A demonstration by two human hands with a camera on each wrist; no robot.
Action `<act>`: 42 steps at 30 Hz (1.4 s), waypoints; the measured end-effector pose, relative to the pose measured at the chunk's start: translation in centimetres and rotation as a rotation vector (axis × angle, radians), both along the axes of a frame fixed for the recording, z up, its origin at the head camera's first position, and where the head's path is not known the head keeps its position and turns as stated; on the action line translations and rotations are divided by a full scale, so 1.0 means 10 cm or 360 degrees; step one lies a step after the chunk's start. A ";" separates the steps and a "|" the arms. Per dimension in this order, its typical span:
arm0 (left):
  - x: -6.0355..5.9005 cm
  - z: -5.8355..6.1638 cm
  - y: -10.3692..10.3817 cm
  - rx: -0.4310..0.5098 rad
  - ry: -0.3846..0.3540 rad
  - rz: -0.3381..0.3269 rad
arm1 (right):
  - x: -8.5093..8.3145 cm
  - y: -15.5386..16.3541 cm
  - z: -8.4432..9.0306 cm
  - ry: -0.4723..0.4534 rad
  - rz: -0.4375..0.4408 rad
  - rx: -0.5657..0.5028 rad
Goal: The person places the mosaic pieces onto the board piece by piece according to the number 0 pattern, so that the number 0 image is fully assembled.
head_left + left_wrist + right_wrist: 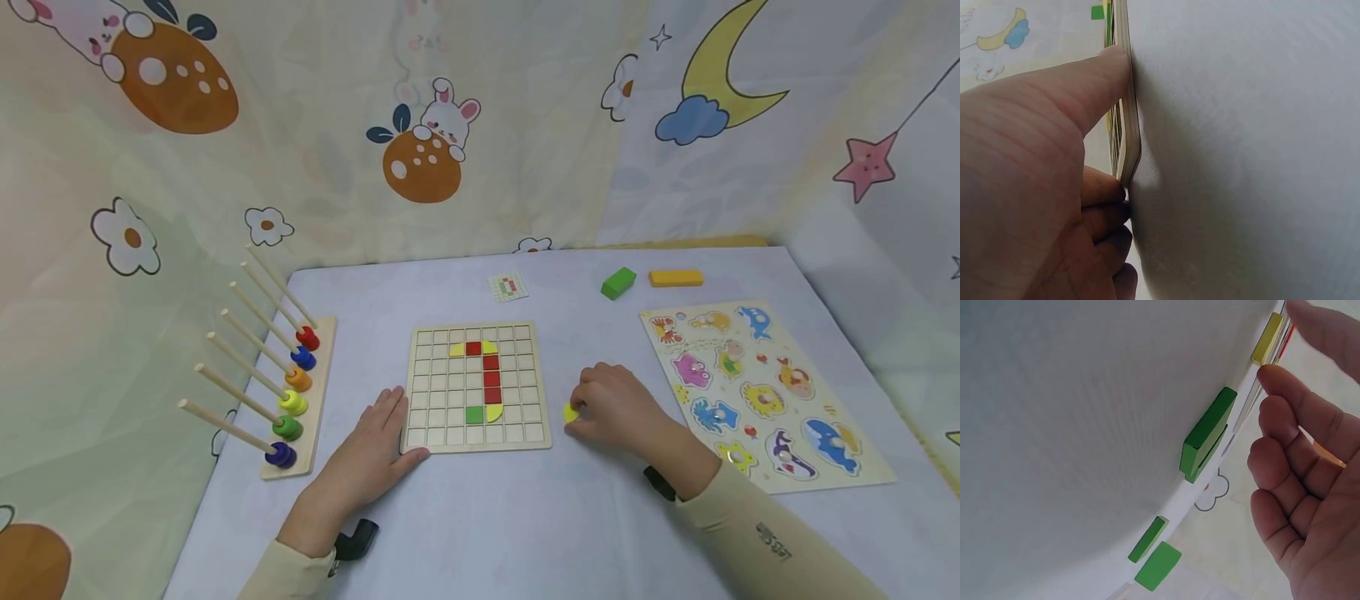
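Fingers of my left hand lie along the left edge of the gridded wooden board, its thumb at the front left corner. In the left wrist view the thumb rests against the board's edge. My right hand, right of the board, pinches a small yellow rounded piece between thumb and index finger, low over the cloth. Its other fingers curl loosely in the right wrist view. Set in the grid are red squares, yellow rounded pieces and a green square.
Left stands a peg rack with coloured rings. An animal puzzle board lies under the right forearm. Behind are a pattern card, a green block and a yellow block. Several green blocks show in the right wrist view.
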State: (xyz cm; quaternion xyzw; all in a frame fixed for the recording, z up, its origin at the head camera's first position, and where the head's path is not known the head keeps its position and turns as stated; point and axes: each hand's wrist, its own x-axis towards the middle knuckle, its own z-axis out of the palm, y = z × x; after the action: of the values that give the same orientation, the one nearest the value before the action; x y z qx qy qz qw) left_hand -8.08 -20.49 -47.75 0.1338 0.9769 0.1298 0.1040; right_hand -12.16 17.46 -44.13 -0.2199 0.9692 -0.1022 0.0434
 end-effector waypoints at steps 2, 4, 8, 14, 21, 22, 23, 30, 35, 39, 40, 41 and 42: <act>0.00 0.00 0.00 -0.0001 -0.0007 0.0002 | 0.00 -0.01 0.00 0.0004 -0.0005 0.0007; 0.00 0.00 0.00 -0.0003 -0.0010 0.0001 | 0.00 -0.01 -0.01 0.0017 -0.0009 0.0018; 0.00 0.01 0.00 -0.0008 -0.0008 -0.0005 | 0.00 -0.01 -0.01 0.0037 -0.0023 0.0027; 0.01 0.02 0.01 -0.0016 -0.0019 0.0008 | -0.01 -0.02 -0.03 0.0034 -0.0032 0.0032; 0.01 0.02 0.01 -0.0004 -0.0024 0.0012 | -0.01 0.00 -0.02 0.0047 -0.0036 0.0016; 0.01 0.02 0.01 -0.0003 -0.0021 0.0011 | -0.02 0.00 -0.02 0.0045 -0.0037 0.0017; 0.01 0.02 0.01 -0.0003 -0.0019 0.0010 | -0.02 0.00 -0.02 0.0040 -0.0038 0.0022; 0.01 0.01 0.01 -0.0007 -0.0012 0.0011 | -0.03 0.00 -0.04 0.0025 -0.0035 0.0003; 0.01 0.00 0.00 -0.0012 -0.0014 0.0018 | -0.02 -0.01 -0.02 0.0043 -0.0037 -0.0019; 0.01 0.00 0.00 -0.0008 -0.0014 0.0021 | -0.03 -0.05 0.02 0.0058 -0.0034 -0.0044; 0.01 0.00 0.00 -0.0008 -0.0015 0.0022 | -0.04 -0.06 0.03 0.0065 -0.0029 -0.0050; 0.01 0.00 0.00 -0.0007 -0.0014 0.0023 | -0.04 -0.07 0.03 0.0072 -0.0022 -0.0057; 0.01 0.01 0.00 -0.0006 -0.0012 0.0021 | -0.05 -0.08 0.03 0.0081 -0.0013 -0.0065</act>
State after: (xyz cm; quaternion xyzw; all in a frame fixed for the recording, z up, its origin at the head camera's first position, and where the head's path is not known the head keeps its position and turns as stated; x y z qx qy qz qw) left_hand -7.93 -20.47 -47.70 0.1267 0.9776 0.1291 0.1073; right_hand -12.67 16.65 -43.78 -0.2193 0.9686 -0.1165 0.0138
